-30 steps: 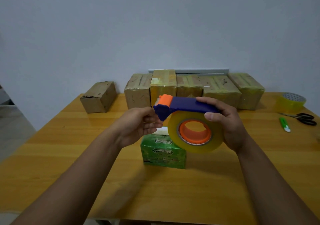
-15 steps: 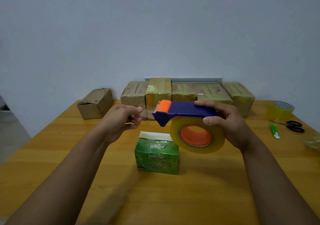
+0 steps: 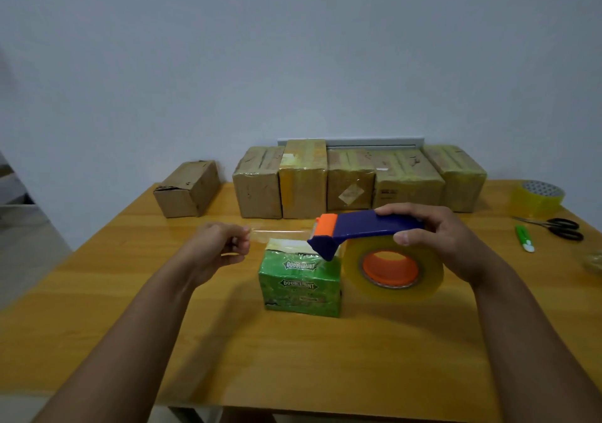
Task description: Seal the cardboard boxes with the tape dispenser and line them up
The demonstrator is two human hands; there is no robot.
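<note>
Above green box (image 3: 300,284): left hand (image 3: 217,249) fingers pinch tape strip (image 3: 280,234); right hand (image 3: 443,241) fingers grip tape dispenser (image 3: 368,227).

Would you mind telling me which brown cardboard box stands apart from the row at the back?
The leftmost brown box, angled and separated by a gap; the other five touch side by side.

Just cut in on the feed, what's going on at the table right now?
A person is taping boxes. The right hand grips the blue and orange tape dispenser, and the left hand pinches a strip of clear tape stretched above the green box. Five wrapped boxes are lined up by the wall.
</note>
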